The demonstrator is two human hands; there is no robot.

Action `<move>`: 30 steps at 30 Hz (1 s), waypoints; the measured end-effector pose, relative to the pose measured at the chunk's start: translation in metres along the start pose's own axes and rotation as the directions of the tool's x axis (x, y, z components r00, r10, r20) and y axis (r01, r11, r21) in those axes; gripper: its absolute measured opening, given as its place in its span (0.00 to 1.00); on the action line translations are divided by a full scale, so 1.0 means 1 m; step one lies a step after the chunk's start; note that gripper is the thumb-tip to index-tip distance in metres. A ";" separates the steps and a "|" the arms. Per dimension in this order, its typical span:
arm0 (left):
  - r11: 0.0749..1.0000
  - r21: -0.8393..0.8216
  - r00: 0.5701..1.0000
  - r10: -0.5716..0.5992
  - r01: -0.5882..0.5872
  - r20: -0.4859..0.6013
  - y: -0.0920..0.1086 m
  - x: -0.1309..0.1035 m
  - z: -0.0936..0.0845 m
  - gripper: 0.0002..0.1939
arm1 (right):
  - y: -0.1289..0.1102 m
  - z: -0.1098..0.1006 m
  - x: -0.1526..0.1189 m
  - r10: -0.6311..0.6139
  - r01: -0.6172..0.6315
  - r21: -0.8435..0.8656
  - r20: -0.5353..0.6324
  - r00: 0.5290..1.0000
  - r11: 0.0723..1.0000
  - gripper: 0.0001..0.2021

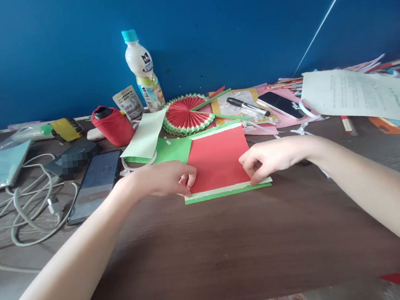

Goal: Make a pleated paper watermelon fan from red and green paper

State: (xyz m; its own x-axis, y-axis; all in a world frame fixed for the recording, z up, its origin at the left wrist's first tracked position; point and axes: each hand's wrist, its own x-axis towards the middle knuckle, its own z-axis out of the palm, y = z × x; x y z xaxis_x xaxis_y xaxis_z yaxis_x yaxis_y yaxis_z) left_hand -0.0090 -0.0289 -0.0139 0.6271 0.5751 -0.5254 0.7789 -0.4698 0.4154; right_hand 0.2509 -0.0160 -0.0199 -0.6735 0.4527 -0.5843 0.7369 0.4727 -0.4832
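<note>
In the head view I see a red sheet [218, 160], edged in pale and green strips, lying flat at the frame's center. The left hand [167, 178] and right hand [274, 156], fingers curled, touch its lower left and lower right; I cannot tell whether either pinches it. A pleated red-and-green paper fan [186, 115] lies upper center, beside an upright bottle [139, 59].

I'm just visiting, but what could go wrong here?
The left hand and right hand are at the red sheet's near corners; uneven pressure might crease it or shift the pale strip along its near edge. The left forearm passes close to the phone and could nudge it. The bottle stands close to the fan; if knocked, it might fall onto it.
</note>
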 end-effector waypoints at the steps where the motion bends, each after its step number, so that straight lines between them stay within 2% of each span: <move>1: 1.000 0.005 1.000 0.008 -0.008 -0.009 0.000 0.000 0.000 0.05 | 0.000 0.000 0.000 -0.001 0.001 -0.001 0.000 1.000 1.000 0.18; 7: 0.998 0.054 1.000 -0.013 0.013 -0.001 0.001 0.001 0.002 0.05 | -0.001 0.001 0.000 0.005 -0.005 -0.008 -0.003 1.000 1.000 0.16; 15: 0.989 0.035 0.990 0.142 -0.143 0.024 0.001 0.000 0.005 0.07 | 0.001 0.000 0.000 -0.003 0.003 -0.012 -0.002 1.000 1.000 0.17; 30: 0.983 0.068 0.985 0.170 -0.172 0.034 0.002 -0.002 0.004 0.13 | 0.000 0.000 0.001 0.007 -0.007 -0.007 -0.002 1.000 1.000 0.17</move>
State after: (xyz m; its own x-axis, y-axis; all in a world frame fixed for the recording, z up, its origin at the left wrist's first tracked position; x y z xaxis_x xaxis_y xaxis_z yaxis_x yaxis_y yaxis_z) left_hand -0.0087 -0.0335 -0.0151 0.7500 0.4635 -0.4719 0.6568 -0.6063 0.4484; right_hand 0.2500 -0.0156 -0.0208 -0.6688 0.4572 -0.5862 0.7409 0.4751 -0.4747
